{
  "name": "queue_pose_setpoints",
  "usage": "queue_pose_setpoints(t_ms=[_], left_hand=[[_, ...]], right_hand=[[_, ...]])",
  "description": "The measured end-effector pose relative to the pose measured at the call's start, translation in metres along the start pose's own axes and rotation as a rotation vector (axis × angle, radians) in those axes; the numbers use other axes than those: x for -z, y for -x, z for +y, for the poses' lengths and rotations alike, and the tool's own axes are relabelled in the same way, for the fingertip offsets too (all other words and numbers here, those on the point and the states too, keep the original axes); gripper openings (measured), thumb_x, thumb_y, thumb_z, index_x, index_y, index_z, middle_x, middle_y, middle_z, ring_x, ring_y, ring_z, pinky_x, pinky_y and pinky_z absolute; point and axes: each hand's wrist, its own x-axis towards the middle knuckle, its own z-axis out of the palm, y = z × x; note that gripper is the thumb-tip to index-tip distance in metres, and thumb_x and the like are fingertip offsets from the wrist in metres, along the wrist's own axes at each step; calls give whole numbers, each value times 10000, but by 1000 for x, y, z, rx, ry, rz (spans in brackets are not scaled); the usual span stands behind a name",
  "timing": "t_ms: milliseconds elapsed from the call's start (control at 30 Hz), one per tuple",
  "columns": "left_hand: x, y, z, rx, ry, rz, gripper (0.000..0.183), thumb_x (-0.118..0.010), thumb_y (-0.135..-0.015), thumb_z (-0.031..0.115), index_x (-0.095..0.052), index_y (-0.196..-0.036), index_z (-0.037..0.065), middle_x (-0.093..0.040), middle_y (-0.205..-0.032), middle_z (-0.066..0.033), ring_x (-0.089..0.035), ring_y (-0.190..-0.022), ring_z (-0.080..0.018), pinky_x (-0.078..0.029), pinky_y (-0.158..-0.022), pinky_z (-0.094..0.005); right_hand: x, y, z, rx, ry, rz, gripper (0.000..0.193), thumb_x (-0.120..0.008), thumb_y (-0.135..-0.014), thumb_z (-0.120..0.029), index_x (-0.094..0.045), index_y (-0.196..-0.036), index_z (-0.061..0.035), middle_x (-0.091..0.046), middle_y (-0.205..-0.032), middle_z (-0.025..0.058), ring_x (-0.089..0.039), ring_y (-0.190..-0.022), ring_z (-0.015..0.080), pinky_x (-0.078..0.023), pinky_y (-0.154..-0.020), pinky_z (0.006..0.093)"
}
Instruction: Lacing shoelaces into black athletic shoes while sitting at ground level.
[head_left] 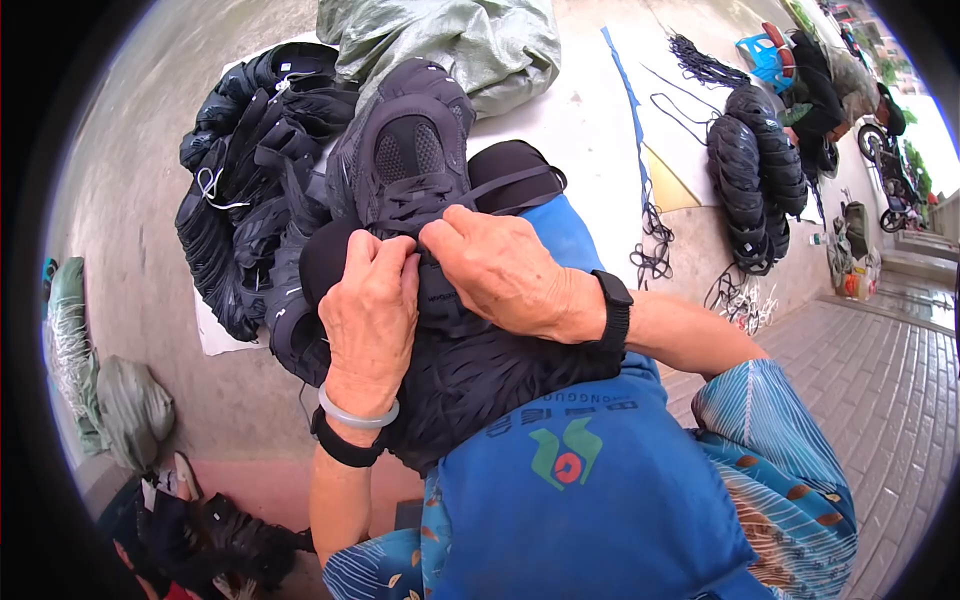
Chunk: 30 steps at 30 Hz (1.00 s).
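Observation:
A black shoe upper [423, 150] lies across my lap, its mesh toe pointing away from me. Both hands meet at its lacing, just below the crossed laces. The left hand [372, 315] is closed in a pinch on the upper's lace edge. Close beside it, my right hand [505, 270] pinches at the lacing too, seemingly on a black shoelace [520, 183] that loops out to the right. What exactly lies between the fingertips is hidden. Under my wrists a bundle of more black uppers [490, 385] rests on my blue apron [600, 470].
A pile of black uppers [255, 190] sits at left on a white sheet [585, 130]. Behind it stands a grey-green sack [450, 50]. Stacked uppers [755, 180] and loose black laces [652, 245] lie at right. More sacks [130, 410] are at far left.

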Motion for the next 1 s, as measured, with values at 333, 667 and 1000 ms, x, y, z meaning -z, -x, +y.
queue_pose_setpoints(t_ms=[333, 667, 1000], left_hand=[[4, -8, -4, -76, -39, -106, 84, -644, -818, 59, -568, -853, 60, -507, -855, -102, -589, -624, -318, -478, -530, -387], [43, 8, -27, 797, 1216, -533, 99, -512, -876, 136, -485, -822, 58, -368, -599, 46, -343, -428, -25, -328, -349, -214], [128, 18, -42, 208, 2094, 127, 186, -444, -945, 93, -357, -788, 43, -466, -713, -97, -461, -433, -146, -455, -387, -281]], right_hand=[[0, 2, -3, 61, 134, 35, 182, -630, -717, -96, -565, -875, -32, -552, -823, 93, -534, -774, 256, -422, -702, 364], [9, 27, -12, 248, -201, -52, 336, -749, -721, -190, -554, -946, -34, -524, -960, 98, -534, -931, 265, -435, -818, 373], [7, 26, -41, 238, -563, -267, 297, -550, -939, -225, -464, -745, -17, -525, -686, 128, -552, -636, 339, -459, -552, 416]])
